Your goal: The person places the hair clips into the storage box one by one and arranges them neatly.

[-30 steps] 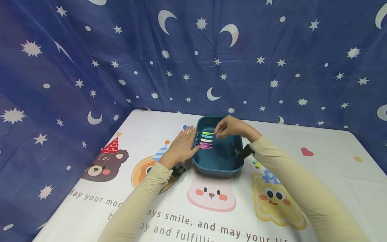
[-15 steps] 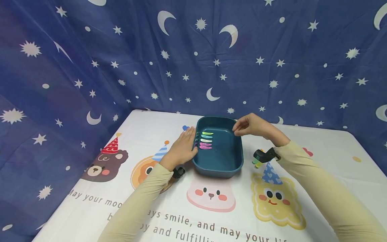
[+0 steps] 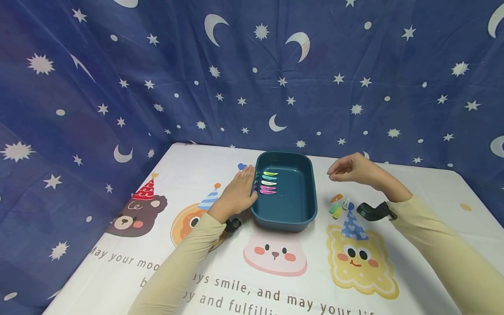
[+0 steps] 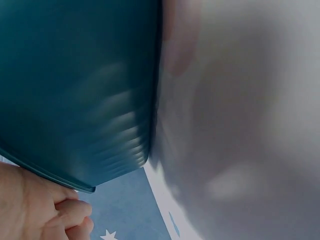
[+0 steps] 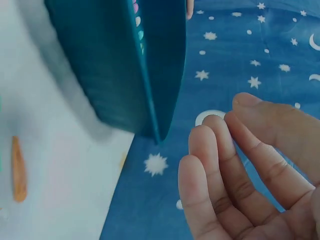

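Note:
A dark teal rectangular tub (image 3: 286, 226) stands on the table. Inside, along its left side, several snap hair clips (image 3: 269, 183) lie in a row: yellow-green, light blue, white and pink. My left hand (image 3: 235, 192) rests against the tub's left rim with fingers extended; in the left wrist view its fingers are right at the rim. To the right of the tub my right hand (image 3: 356, 169) is raised above the table, fingers loosely bent with nothing between them. Below it on the cloth lie an orange hair clip (image 3: 336, 198), a green one (image 3: 334, 208), a yellow one (image 3: 337, 213) and a white one (image 3: 346, 204).
A white tablecloth (image 3: 429, 232) with printed cartoon animals and lettering covers the table. Behind it and to the left hangs a dark blue curtain (image 3: 323, 100) with white stars and moons. A black camera strap (image 3: 374, 211) sits at the right wrist.
My right hand has moved from above the clips inside the tub, out over its right rim, to the space beyond. The loose clips on the cloth are uncovered. My left hand stays put.

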`<state>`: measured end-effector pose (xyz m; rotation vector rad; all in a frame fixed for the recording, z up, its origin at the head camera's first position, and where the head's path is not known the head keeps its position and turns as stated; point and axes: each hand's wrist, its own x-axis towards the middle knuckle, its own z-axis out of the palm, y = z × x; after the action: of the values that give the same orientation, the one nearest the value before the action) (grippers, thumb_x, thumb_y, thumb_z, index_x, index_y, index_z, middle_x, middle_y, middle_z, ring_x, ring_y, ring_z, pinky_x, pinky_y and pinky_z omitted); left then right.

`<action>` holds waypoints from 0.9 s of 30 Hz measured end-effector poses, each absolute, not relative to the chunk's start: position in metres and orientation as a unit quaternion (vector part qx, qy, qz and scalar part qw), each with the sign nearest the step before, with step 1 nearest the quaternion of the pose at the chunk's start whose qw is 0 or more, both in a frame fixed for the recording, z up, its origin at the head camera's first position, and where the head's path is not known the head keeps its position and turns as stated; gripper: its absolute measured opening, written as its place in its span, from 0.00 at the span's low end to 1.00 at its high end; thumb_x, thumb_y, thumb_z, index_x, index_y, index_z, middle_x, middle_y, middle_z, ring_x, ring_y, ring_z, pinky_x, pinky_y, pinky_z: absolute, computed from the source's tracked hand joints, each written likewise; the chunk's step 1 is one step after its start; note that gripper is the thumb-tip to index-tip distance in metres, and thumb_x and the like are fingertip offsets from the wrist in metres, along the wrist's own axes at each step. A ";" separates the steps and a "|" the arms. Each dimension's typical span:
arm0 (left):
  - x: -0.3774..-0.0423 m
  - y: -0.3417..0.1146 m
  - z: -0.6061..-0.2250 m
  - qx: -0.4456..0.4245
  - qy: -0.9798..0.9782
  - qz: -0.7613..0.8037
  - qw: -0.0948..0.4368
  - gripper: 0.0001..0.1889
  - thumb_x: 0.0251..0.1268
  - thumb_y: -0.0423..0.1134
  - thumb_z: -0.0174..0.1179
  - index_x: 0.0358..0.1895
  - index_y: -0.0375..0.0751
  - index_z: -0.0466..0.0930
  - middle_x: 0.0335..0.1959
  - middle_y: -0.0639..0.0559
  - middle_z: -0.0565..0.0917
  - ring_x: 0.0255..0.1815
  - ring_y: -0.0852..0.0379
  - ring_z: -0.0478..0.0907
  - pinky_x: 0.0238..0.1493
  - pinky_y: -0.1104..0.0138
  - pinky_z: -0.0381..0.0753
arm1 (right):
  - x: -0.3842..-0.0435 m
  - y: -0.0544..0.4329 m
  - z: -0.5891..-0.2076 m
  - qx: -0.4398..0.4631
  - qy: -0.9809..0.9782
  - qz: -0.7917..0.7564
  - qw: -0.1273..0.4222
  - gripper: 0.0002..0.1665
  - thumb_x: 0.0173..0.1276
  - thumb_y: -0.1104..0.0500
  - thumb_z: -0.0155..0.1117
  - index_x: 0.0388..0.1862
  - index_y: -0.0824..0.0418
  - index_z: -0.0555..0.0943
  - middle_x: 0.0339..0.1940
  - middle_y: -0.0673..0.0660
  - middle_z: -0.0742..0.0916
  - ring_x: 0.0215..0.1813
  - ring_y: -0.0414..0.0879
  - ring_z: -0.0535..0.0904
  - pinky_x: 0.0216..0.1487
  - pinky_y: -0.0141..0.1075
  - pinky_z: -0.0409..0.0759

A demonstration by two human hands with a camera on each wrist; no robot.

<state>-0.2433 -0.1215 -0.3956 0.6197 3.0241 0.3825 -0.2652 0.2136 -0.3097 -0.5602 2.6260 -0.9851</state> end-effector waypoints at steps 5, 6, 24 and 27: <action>-0.243 -0.121 -0.396 0.197 0.972 0.123 0.016 0.37 0.68 0.45 0.43 0.74 0.31 0.40 0.77 0.40 0.46 0.79 0.49 0.39 0.78 0.59 0.41 | -0.262 0.228 -0.317 -0.179 0.916 -0.329 0.141 0.14 0.60 0.61 0.66 0.44 0.66 0.83 0.41 0.60 0.87 0.38 0.39 0.82 0.44 0.34 0.82; -0.243 -0.121 -0.395 0.197 0.973 0.123 0.016 0.37 0.68 0.45 0.43 0.74 0.31 0.40 0.77 0.40 0.46 0.79 0.49 0.39 0.78 0.59 0.41 | -0.261 0.231 -0.319 -0.178 0.918 -0.327 0.140 0.14 0.60 0.61 0.66 0.44 0.66 0.83 0.41 0.60 0.87 0.38 0.40 0.82 0.44 0.33 0.82; -0.245 -0.122 -0.397 0.192 0.974 0.118 0.028 0.38 0.69 0.45 0.42 0.74 0.32 0.37 0.77 0.41 0.43 0.79 0.49 0.38 0.78 0.59 0.39 | -0.266 0.272 -0.380 -0.179 0.924 -0.318 0.111 0.16 0.55 0.63 0.70 0.41 0.70 0.83 0.37 0.62 0.88 0.34 0.30 0.80 0.38 0.25 0.78; -0.245 -0.122 -0.397 0.194 0.973 0.119 0.028 0.38 0.69 0.45 0.42 0.74 0.32 0.37 0.77 0.41 0.44 0.79 0.48 0.38 0.78 0.59 0.39 | -0.268 0.275 -0.388 -0.180 0.927 -0.313 0.100 0.15 0.53 0.63 0.72 0.39 0.69 0.84 0.35 0.61 0.88 0.33 0.30 0.80 0.39 0.25 0.78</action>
<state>-0.2454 -0.1217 -0.3973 0.5976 3.0057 0.3664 -0.2679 0.2745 -0.3875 -0.5327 2.7406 -0.9262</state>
